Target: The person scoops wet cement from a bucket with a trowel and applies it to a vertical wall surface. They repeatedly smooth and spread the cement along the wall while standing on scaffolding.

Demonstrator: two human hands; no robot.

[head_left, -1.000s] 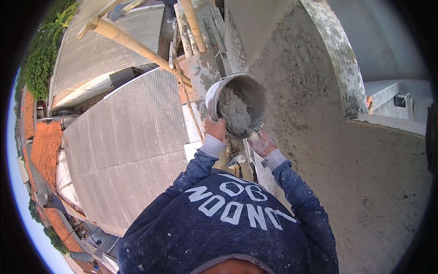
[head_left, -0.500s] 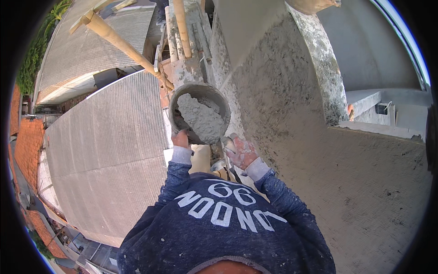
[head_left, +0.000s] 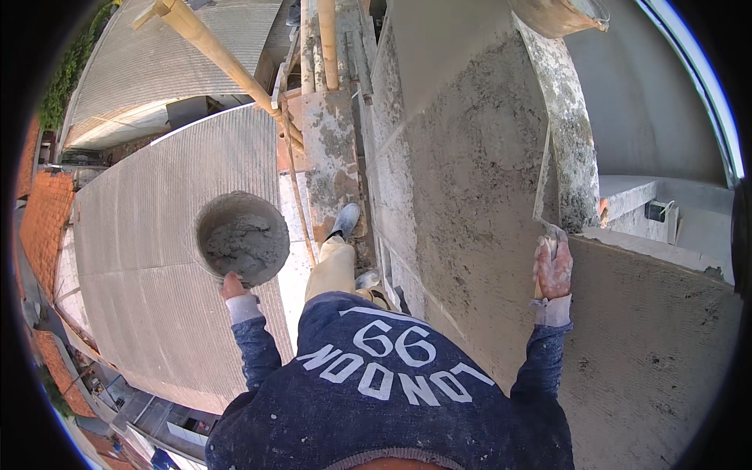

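Note:
My left hand (head_left: 233, 287) grips the near rim of a round, dark bucket (head_left: 205, 249), held out to the left over a corrugated roof. Wet grey mortar (head_left: 249, 239) lies inside the bucket. Out to the right, my right hand (head_left: 553, 270), coated in mortar, is closed round the handle of a plastering trowel. The trowel's blade (head_left: 550, 192) reaches away from the hand, seen nearly edge-on, beside the corner of a wall opening. Whether the blade touches the wall I cannot tell. Rough grey plaster (head_left: 478, 157) covers the wall next to it.
A narrow plank walkway (head_left: 333, 149) runs under my foot (head_left: 345, 219). Bamboo poles (head_left: 211, 47) cross at the far left. Corrugated roofing (head_left: 157, 274) lies below on the left. Another bucket (head_left: 558, 17) sits at the top right, near the wall opening's ledge (head_left: 666, 254).
My left hand has carried the bucket leftward from in front of me. My right hand has moved from beside the bucket to the wall with the trowel. Less mortar shows in the bucket.

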